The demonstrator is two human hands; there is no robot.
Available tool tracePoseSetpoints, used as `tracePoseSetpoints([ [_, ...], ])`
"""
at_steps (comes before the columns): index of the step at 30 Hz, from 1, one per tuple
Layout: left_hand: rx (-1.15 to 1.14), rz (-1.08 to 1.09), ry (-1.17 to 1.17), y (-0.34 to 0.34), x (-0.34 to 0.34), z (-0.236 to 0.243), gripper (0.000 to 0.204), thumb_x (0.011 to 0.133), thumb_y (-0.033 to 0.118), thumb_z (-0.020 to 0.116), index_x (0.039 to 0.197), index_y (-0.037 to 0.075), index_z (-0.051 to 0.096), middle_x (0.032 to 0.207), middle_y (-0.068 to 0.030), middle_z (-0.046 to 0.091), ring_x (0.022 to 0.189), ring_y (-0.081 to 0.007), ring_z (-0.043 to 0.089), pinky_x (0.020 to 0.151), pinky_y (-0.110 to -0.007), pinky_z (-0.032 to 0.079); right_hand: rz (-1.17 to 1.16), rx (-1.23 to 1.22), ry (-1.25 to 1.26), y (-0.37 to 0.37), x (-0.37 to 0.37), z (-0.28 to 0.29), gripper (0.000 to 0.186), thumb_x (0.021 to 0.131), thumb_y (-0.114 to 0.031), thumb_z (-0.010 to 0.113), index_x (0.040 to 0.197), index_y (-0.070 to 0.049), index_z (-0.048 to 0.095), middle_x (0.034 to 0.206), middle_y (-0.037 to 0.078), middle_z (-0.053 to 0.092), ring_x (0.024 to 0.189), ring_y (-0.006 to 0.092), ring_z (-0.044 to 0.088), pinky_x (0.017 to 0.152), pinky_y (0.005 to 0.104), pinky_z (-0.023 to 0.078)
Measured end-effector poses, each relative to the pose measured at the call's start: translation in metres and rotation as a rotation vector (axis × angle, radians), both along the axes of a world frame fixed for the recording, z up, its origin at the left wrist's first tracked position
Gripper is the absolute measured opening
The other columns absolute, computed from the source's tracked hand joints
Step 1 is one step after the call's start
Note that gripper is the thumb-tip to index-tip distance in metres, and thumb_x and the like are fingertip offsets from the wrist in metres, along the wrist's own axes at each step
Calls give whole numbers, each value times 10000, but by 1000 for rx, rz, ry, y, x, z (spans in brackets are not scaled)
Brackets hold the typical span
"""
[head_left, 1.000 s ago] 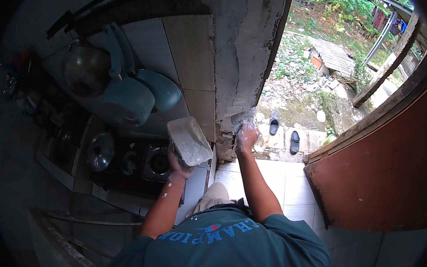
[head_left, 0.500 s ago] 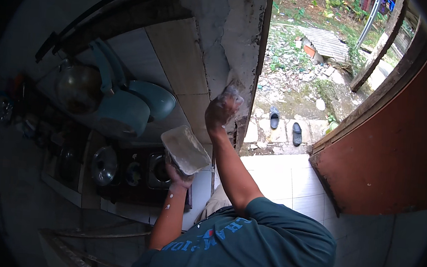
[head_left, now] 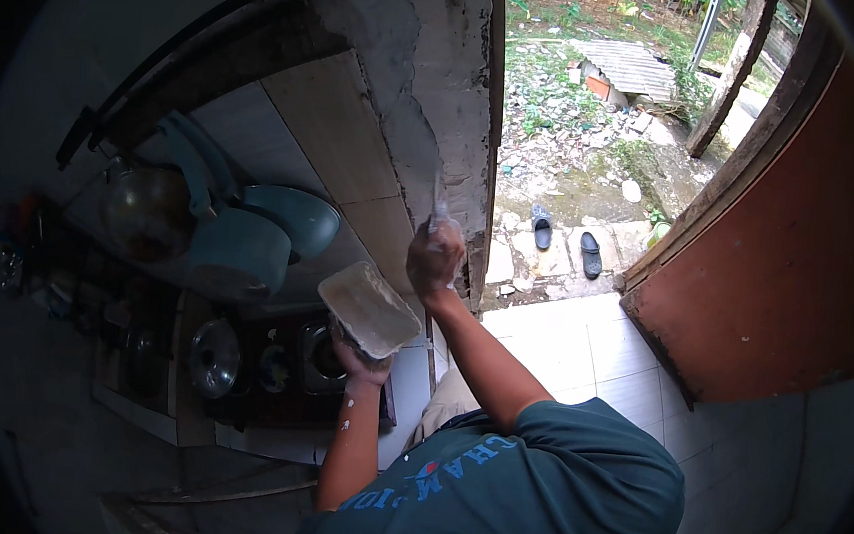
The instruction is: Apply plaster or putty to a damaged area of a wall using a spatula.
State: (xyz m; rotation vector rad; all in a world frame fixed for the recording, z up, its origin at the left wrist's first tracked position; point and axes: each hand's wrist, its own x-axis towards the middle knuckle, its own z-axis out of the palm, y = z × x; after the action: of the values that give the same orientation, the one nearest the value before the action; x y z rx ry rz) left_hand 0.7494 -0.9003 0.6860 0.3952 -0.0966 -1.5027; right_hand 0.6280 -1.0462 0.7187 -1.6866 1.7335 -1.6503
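Note:
My left hand [head_left: 364,363] supports a pale rectangular tub [head_left: 362,300] from below, tilted so that its inside, coated with whitish paste, faces up. Up at the wall beside the doorway, my right hand [head_left: 436,256] is closed around a small whitish tool [head_left: 439,210] that looks like a putty knife. Its blade end points to the wall strip [head_left: 422,136], where smooth grey patches meet rough old plaster. White smears mark the right hand, and white spots dot the left forearm. The fingers under the tub are mostly hidden.
At the left, blue pans [head_left: 243,243] and a metal pan [head_left: 151,210] hang over a stove [head_left: 279,361]. A reddish-brown door [head_left: 768,264] stands open at the right. Beyond the doorway lie dark clogs [head_left: 590,255] on paving, rubble and a corrugated sheet [head_left: 628,70].
My right hand has come down a little along the wall, its wrist turned so the tool now shows above the fist. The tub stays nearly in place. The whole view has shifted slightly.

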Motion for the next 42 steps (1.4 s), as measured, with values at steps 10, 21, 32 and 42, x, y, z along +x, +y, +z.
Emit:
tracePoseSetpoints([
  [10, 40, 13, 9, -11, -8, -11, 575, 913, 522, 505, 1352, 151, 497, 1340, -75, 546, 1231, -334, 519, 1035, -550, 406, -108, 476, -918, -53, -56, -31, 265, 839, -142, 566, 755, 108, 585, 618, 108, 565, 519, 181, 521, 504, 387, 435],
  [21, 3, 58, -31, -21, -13, -2, 617, 891, 543, 514, 1370, 156, 478, 1348, -76, 533, 1215, -323, 527, 1032, -542, 407, 46, 268, -1210, -77, -48, 68, 186, 801, -73, 604, 814, 113, 602, 760, 131, 633, 588, 164, 598, 498, 342, 466],
  [32, -24, -47, -2, -43, -22, 20, 692, 925, 601, 426, 1432, 133, 374, 1399, -112, 464, 1271, -336, 465, 1080, -518, 362, 334, -50, -1229, -12, -118, 118, 97, 860, -48, 536, 812, 31, 564, 790, 67, 603, 647, 144, 608, 590, 292, 530],
  [42, -12, 11, 133, -41, -9, 1, 619, 916, 528, 475, 1385, 125, 440, 1343, -110, 521, 1219, -348, 520, 1027, -551, 420, 127, 562, -1497, -31, -72, -99, 135, 842, 22, 545, 941, 15, 636, 831, 100, 618, 698, 230, 635, 588, 358, 545],
])
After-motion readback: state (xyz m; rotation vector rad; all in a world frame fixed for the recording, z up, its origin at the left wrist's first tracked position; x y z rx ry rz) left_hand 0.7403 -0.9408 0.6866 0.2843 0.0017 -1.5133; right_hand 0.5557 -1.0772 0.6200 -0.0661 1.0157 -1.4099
